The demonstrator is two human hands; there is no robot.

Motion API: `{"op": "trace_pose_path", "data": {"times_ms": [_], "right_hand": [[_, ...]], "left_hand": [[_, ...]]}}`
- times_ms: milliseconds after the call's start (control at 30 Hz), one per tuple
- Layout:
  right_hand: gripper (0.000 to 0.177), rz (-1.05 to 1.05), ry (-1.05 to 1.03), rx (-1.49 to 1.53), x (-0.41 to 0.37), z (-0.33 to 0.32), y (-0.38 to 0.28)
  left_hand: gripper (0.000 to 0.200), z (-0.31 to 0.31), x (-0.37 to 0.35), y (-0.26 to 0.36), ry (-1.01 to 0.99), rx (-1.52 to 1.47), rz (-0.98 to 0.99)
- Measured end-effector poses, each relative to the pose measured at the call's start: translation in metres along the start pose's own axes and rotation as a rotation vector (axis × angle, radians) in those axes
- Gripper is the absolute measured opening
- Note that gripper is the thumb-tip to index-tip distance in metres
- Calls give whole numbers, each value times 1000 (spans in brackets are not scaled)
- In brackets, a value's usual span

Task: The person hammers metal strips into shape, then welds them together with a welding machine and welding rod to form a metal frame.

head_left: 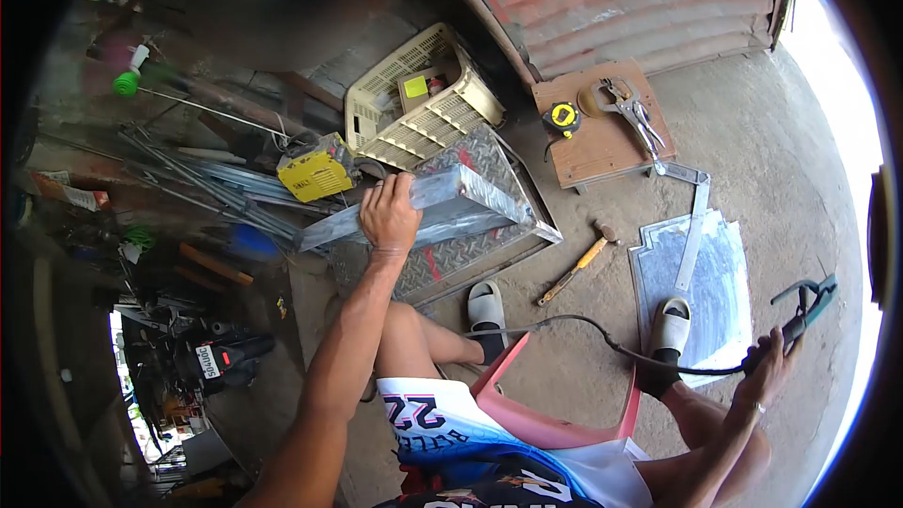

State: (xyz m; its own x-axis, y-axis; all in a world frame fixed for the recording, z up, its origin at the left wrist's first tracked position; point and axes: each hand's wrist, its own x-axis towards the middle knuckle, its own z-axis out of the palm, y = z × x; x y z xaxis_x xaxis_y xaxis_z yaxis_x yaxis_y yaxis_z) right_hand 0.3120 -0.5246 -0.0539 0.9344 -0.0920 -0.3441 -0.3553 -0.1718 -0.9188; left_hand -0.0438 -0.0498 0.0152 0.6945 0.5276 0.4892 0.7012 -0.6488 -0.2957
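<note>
My left hand is closed over the upper edge of a grey sheet-metal box, which stands tilted on a checker-plate metal surface. At the right, my right hand wraps round the handle of a teal and black welding electrode holder. A thin rod seems to stick out from its jaws. The black cable runs from the holder across to my left leg. The holder is well apart from the metal box.
A hammer and grey metal sheets with a folding square lie on the floor. A low wooden stool bears a tape measure and locking clamp. A yellow machine and plastic crate stand behind.
</note>
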Motion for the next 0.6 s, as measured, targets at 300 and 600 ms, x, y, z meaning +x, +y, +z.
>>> {"op": "trace_pose_path", "data": {"times_ms": [300, 600], "right_hand": [[76, -263, 276, -1006, 146, 44, 201], [42, 153, 107, -1302, 159, 45, 258]], "left_hand": [[48, -1, -1, -2, -49, -53, -41], [54, -7, 0, 1, -127, -67, -87]]}}
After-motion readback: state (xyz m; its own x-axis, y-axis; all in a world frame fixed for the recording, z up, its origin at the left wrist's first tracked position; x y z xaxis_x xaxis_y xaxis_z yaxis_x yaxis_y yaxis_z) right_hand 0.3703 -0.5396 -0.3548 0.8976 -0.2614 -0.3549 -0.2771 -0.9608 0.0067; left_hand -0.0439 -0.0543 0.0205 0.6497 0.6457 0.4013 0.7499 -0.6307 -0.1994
